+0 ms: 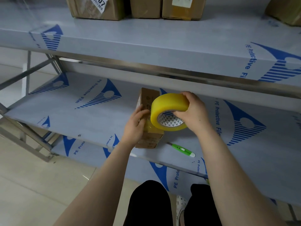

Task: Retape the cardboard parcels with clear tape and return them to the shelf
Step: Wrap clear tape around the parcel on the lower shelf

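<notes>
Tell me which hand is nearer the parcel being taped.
Left. The left hand holds the parcel; the right hand grips the tape roll just right of it.

A steel shelving rack (146, 66) fills the view — three tiers, each deck wrapped in pale grey film (91, 101) printed with blue logos and the words "PE Protective Film". Bare metal rails and diagonal braces (24, 74) show at the left. Underneath, a floor (32, 185) of large glossy cream tiles catches soft glints of light.
</notes>
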